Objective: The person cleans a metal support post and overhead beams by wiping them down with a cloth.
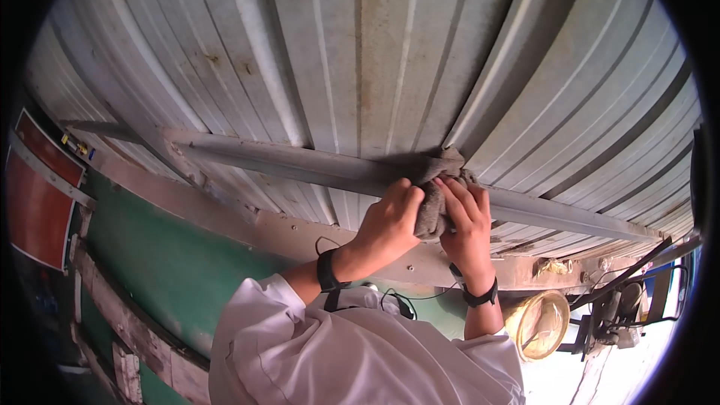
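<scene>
A bunched grey-brown rag (431, 214) lies over a horizontal metal rail (300, 165) that crosses a ribbed metal sheet wall (337, 52). My left hand (390, 217) closes on the rag's left side, with the fingertips hidden behind it. From the right, my right hand (466, 217) presses its bent fingers into the same cloth. The rag wraps over the rail between both hands, and its upper end touches the wall sheet. Each wrist wears a black band.
Below the rail runs a pale lower beam (292, 236). A yellow-rimmed bucket (544, 324) stands at lower right, near a dark metal mechanism (619, 315) with cables. At left are a worn wooden frame (142, 322), green floor (172, 247) and a red-brown panel (37, 210).
</scene>
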`<state>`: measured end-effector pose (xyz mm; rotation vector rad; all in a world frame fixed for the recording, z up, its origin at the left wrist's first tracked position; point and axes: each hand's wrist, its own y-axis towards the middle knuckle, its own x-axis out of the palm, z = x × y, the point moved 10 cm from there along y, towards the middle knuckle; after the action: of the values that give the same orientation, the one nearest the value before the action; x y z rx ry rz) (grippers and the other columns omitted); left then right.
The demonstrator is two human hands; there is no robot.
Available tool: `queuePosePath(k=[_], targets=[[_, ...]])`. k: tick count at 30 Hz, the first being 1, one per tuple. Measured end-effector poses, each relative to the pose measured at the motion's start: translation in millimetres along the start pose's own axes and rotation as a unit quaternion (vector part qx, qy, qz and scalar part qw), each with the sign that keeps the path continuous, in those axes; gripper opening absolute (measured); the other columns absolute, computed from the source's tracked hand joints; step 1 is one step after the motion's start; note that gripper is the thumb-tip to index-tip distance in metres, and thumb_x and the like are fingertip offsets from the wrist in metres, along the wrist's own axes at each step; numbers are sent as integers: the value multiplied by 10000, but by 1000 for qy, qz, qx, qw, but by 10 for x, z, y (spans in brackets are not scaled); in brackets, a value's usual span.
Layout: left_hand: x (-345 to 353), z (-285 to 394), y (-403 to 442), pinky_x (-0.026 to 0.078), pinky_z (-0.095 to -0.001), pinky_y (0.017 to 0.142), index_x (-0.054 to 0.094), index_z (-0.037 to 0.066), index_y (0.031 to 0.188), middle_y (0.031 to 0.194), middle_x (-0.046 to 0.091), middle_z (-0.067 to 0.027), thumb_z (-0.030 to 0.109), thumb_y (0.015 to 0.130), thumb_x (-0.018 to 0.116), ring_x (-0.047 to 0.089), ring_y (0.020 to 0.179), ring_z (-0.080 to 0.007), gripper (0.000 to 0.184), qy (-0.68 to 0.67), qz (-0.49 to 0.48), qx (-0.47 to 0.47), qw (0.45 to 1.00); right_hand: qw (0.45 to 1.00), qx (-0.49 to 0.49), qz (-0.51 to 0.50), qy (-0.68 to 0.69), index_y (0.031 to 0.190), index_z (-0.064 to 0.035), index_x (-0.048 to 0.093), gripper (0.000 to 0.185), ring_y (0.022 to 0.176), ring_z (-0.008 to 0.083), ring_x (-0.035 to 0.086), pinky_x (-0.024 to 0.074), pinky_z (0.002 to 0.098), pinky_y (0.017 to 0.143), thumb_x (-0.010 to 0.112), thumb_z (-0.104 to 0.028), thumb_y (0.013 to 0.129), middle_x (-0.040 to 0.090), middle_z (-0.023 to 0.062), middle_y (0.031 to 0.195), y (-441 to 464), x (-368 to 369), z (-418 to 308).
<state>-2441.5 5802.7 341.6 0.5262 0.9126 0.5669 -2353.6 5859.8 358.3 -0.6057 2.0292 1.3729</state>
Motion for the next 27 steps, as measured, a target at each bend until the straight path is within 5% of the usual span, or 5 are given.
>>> queuePosePath(k=[5,12,20,27], targets=[[-233,-360,-224,520,-442,636,454,31,1001,870,545,-170,153,628,824,609,789,-391,540,43,-15,-90,995,995,-79,24,50,1191,-124,629,619,960,300,529,479,375,850,703,-29,583,608,22,1188,137,204,-302],[-188,140,212,509,-444,794,429,11,1220,1081,555,-216,96,654,825,590,973,-417,697,-40,66,22,997,977,-149,149,-40,1217,-174,626,652,1023,306,551,487,373,828,723,-92,577,569,-2,1279,264,-332,-115],[495,1007,838,511,-435,780,446,4,1270,1090,526,-195,34,643,787,576,942,-410,715,-119,54,148,980,925,-39,350,-145,1218,-82,629,525,1047,327,568,482,396,882,649,2,700,569,132,1260,-128,-1232,528],[1254,1107,730,548,-406,647,480,5,1155,1003,510,-166,139,612,819,611,806,-360,654,-88,-72,135,984,958,161,214,-105,1228,8,581,483,1114,335,560,467,393,944,660,10,752,554,180,1205,-723,-1133,1189]])
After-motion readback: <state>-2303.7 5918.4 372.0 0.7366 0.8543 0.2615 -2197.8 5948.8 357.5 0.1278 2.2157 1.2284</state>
